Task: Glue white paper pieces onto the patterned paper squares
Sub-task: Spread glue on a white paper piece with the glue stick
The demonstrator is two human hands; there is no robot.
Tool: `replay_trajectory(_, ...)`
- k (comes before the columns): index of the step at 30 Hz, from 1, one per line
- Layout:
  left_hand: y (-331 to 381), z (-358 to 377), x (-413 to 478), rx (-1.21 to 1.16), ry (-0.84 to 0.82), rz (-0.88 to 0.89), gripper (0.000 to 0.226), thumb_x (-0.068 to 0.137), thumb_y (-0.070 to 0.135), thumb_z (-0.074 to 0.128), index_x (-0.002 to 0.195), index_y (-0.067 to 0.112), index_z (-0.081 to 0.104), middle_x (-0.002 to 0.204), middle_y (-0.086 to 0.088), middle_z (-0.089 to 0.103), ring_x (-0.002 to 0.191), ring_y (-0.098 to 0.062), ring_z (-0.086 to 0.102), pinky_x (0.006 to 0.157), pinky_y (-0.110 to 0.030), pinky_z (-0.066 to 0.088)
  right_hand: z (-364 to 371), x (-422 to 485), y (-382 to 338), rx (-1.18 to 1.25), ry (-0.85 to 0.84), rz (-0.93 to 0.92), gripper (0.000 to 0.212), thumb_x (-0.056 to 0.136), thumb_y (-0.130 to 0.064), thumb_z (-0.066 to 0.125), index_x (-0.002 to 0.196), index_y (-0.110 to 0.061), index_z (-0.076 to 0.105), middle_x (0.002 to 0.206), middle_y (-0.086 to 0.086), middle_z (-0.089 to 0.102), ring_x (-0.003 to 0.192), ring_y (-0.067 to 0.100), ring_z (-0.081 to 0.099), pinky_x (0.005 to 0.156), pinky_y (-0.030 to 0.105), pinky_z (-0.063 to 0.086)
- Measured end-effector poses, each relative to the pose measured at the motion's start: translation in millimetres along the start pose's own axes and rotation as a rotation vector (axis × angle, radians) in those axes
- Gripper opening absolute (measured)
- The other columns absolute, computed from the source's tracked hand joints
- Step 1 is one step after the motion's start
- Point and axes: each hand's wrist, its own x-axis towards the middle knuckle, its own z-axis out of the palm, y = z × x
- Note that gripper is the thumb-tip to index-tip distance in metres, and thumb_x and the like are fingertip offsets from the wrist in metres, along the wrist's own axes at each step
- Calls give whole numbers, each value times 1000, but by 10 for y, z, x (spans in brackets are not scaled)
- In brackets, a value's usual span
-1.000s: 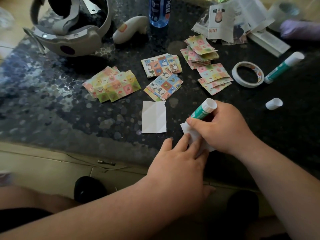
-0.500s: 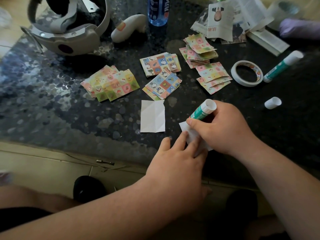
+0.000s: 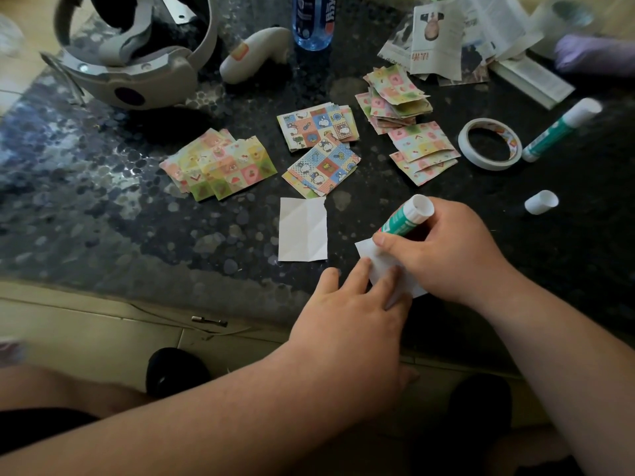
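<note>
Far left, at 10 o'clock on the dark speckled table (image 3: 86, 201), sits a grey headset (image 3: 137, 73), w/ a white controller (image 3: 254, 53) and a blue bottle (image 3: 312, 22) off to its 3 o'clock. Nearer, piles of patterned squares (image 3: 220, 166) fan across the middle, from 10 to 2 o'clock of a creased white sheet (image 3: 302, 230) lying flat, nobody touching it. Left hand (image 3: 347, 321) comes in from 7 o'clock, fingers (image 3: 357, 274) straight, slightly spread, pressing a small white piece (image 3: 369, 250) down near the table's front edge, at 4 o'clock of the sheet. Right hand (image 3: 446, 255) is right beside, fingers curled round a green glue stick (image 3: 407, 218), tilted, white end up toward 1 o'clock; lower tip hidden. At 2 o'clock of that hand: tape roll (image 3: 489, 144), second glue stick (image 3: 560, 130), and a loose white cap (image 3: 541, 202) lying apart from both.
</note>
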Motion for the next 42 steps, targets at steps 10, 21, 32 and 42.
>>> replay_trajectory(10,3,10,5,9,5,-1,84,95,72,37,161,29,8,170,0,-7,155,-31,-9,121,-56,8,-41,7,36,-32,37,29,21,86,-34,80,82,-29,60,80,-16,61,73,-4,57,57,10,34)
replay_trajectory(21,10,24,12,17,7,0,84,95,72,37,161,29,6,170,1,-8,155,-31,-9,122,-57,8,-73,24,66,-41,95,45,21,86,-33,80,83,-26,60,79,-16,60,72,-4,55,57,10,33)
replay_trajectory(32,2,32,-2,19,55,3,84,95,72,38,161,29,10,170,1,-6,155,-31,-7,121,-56,10,-193,69,101,167,106,104,16,86,-30,81,94,-20,70,87,-4,74,78,10,73,69,25,59)
replay_trajectory(42,3,40,21,29,166,-32,85,92,73,43,159,27,15,166,-4,13,150,-31,14,117,-51,22,-384,51,233,415,132,74,12,85,-21,81,91,-17,72,81,0,75,73,15,74,62,36,62)
